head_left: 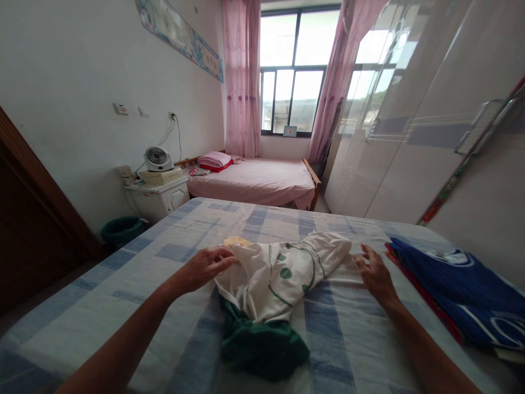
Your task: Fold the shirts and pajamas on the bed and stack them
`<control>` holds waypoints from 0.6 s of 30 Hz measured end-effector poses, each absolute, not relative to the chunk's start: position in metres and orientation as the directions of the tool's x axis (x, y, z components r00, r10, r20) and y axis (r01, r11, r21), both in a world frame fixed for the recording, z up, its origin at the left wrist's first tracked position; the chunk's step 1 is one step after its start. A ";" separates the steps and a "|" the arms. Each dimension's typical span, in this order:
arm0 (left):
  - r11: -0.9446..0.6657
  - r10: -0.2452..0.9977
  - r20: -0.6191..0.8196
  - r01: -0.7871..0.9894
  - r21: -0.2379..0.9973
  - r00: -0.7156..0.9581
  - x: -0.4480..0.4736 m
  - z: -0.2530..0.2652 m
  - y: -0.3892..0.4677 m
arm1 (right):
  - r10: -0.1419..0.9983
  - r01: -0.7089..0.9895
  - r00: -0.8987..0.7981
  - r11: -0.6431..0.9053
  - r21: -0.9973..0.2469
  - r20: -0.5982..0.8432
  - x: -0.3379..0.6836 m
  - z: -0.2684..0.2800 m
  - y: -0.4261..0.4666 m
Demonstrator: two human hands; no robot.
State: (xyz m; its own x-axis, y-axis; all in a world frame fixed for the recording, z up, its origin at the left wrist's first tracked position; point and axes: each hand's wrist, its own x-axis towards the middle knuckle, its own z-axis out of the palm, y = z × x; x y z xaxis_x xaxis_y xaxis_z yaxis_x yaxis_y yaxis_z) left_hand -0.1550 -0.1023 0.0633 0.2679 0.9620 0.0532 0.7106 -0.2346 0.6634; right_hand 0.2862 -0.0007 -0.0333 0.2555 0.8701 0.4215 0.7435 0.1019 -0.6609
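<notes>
A crumpled white garment (283, 276) with green dots and lines lies on the bed in front of me. Its dark green part (262, 347) bunches toward me, and a bit of yellow cloth (237, 241) shows behind it. At the garment's left edge, my left hand (211, 266) has thumb and fingers pinched together on the fabric. My right hand (374, 275) is beside the right end of the garment, its fingers bent and apart, the fingertips very close to the cloth. Whether they touch it is hard to make out.
The bed's blue-and-white sheet (164, 323) spreads under everything. Folded clothes (463, 295), blue on top, are stacked at the right. Beyond stand a pink-covered bed (258, 178), a white cabinet (162, 200) with a fan (158, 157), a green bin (123, 230) and a glossy wardrobe (394, 164).
</notes>
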 end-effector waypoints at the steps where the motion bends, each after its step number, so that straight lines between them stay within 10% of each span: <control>1: -0.200 0.980 0.133 0.781 0.591 0.150 -0.162 0.051 -0.095 | 0.888 0.738 0.255 0.077 -0.670 0.383 0.286 -0.037 0.001; 5: -0.095 0.977 0.214 0.863 0.496 -0.016 -0.177 0.012 -0.068 | 0.928 0.670 0.259 0.028 -0.742 0.269 0.282 -0.045 0.016; 12: -0.025 0.977 0.180 0.780 0.625 -0.113 -0.161 0.003 -0.042 | 0.930 0.577 0.281 0.033 -0.816 0.237 0.275 -0.029 0.054; 18: -0.163 0.860 0.418 0.620 0.767 -0.292 -0.162 0.034 -0.035 | 0.851 0.479 0.379 0.156 -0.864 0.364 0.277 0.014 0.038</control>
